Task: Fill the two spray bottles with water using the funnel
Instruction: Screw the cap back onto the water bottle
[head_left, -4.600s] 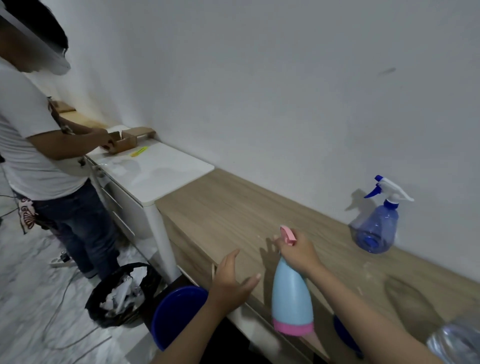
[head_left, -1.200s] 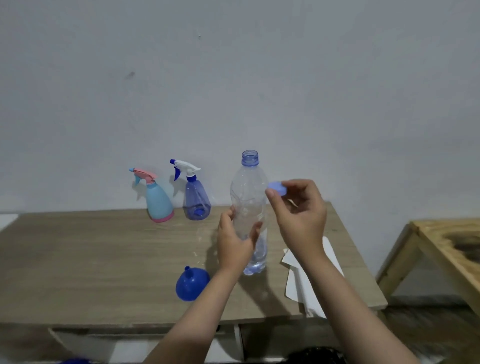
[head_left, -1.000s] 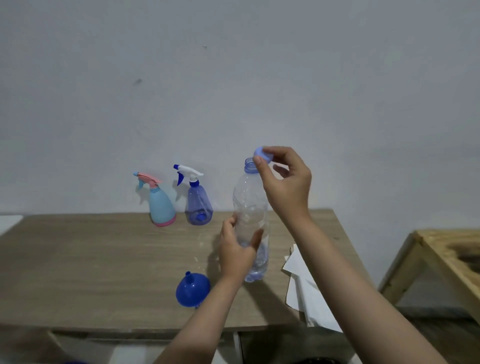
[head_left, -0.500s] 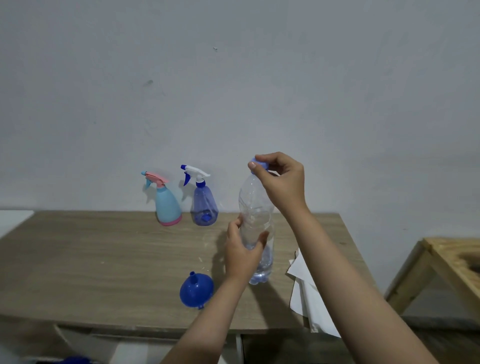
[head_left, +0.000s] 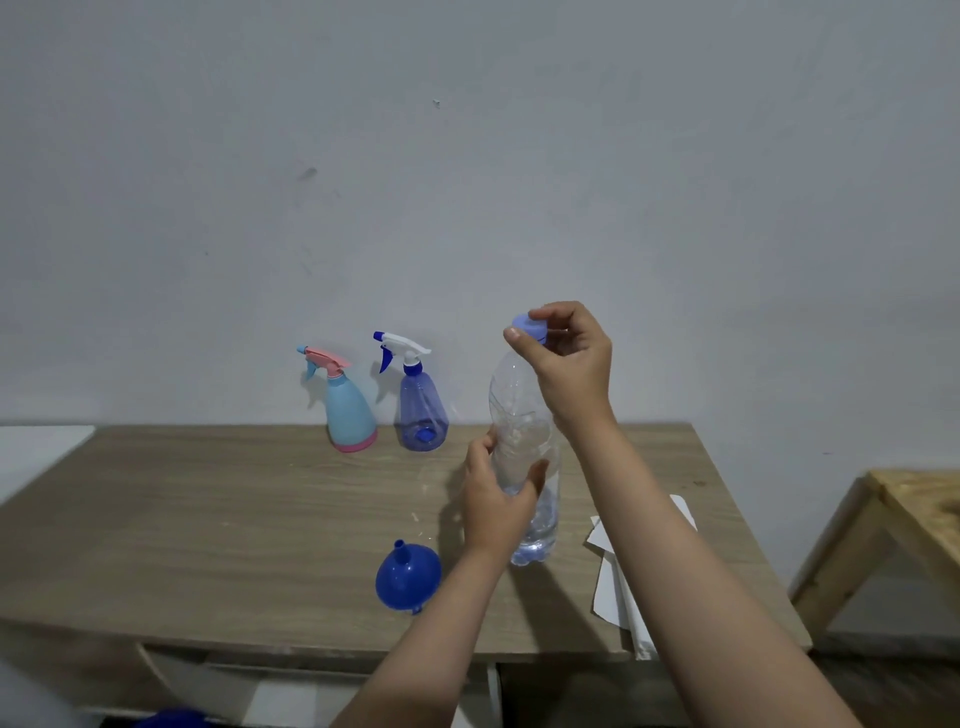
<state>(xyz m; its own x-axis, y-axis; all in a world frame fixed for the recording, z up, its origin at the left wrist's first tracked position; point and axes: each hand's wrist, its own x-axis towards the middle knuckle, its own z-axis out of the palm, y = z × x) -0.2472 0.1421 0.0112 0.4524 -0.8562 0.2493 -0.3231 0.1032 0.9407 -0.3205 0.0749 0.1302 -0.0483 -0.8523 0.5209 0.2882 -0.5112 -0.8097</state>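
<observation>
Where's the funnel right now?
The funnel lies on the table near its front edge, spout up, just left of the left hand that grips the water bottle.

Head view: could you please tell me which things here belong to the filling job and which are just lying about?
Job:
clear plastic water bottle
pale blue cap
blue plastic funnel
light-blue spray bottle with pink trigger
translucent blue spray bottle

Lying about:
white paper sheets
wooden stool

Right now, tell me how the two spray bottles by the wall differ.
The light blue spray bottle is opaque, with a pink trigger head and pink base; the dark blue spray bottle is see-through, with a white and blue trigger head. The light blue one stands left of the dark blue one. Both stand upright on the wooden table, heads on, nozzles pointing left.
</observation>
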